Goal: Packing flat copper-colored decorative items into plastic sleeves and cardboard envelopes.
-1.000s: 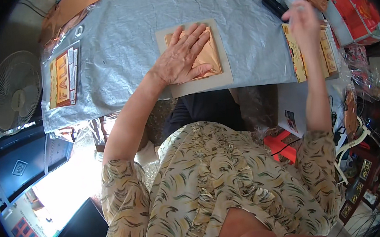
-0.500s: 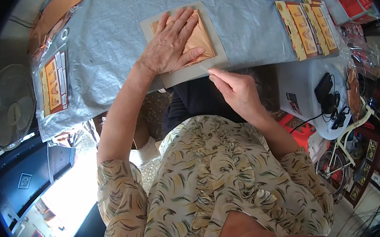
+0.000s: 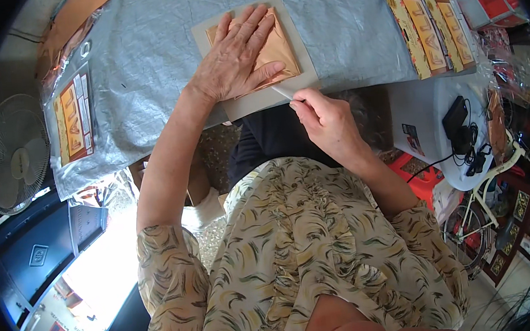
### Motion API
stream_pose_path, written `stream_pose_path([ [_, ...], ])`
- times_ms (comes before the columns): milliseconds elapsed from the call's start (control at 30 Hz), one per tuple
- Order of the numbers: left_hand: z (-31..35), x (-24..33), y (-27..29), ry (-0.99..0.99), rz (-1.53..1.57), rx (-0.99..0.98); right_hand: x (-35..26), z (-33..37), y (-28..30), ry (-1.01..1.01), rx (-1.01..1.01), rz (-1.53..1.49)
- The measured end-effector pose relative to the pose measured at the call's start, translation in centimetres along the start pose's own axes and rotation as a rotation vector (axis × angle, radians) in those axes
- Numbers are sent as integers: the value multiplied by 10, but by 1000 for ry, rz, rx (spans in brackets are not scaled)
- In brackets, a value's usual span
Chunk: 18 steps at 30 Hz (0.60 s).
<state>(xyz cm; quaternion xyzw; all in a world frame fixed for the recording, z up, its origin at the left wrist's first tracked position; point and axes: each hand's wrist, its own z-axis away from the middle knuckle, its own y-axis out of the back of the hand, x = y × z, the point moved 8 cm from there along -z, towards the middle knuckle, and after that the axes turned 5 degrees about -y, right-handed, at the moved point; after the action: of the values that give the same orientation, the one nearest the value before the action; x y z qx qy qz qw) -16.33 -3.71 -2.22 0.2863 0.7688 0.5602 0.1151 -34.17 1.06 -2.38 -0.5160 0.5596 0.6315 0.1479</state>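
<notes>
My left hand (image 3: 227, 67) lies flat with its fingers spread on a square of shiny copper-coloured foil (image 3: 281, 52). Under the foil is a larger grey board (image 3: 253, 105), set at a slight angle close to the near edge of the table. In my right hand (image 3: 327, 118) a thin, pale stick-like tool (image 3: 282, 91) is pinched between thumb and fingers. Its tip points at the near edge of the foil, just below my left thumb; whether it touches the foil I cannot tell. My fingers hide the rest of the tool.
A grey plastic sheet (image 3: 151, 42) covers the table. Printed cards (image 3: 421, 35) lie at the right, and a bagged printed card (image 3: 75, 117) at the left. A fan (image 3: 18, 157) stands far left. Right of my lap is a white tub (image 3: 409, 107) with a black adapter (image 3: 455, 118) on it.
More of the pale tool shows now, its tip at the foil's near edge below my left thumb. My left hand keeps its place on the foil. The whole view has shifted slightly.
</notes>
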Motion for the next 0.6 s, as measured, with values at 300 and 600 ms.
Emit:
stream_pose_path([
  [300, 1, 0, 0, -10, -50, 23, -2, -3, 1, 8, 6, -13],
  [600, 0, -2, -2, -1, -47, 16, 1, -4, -6, 4, 10, 9],
])
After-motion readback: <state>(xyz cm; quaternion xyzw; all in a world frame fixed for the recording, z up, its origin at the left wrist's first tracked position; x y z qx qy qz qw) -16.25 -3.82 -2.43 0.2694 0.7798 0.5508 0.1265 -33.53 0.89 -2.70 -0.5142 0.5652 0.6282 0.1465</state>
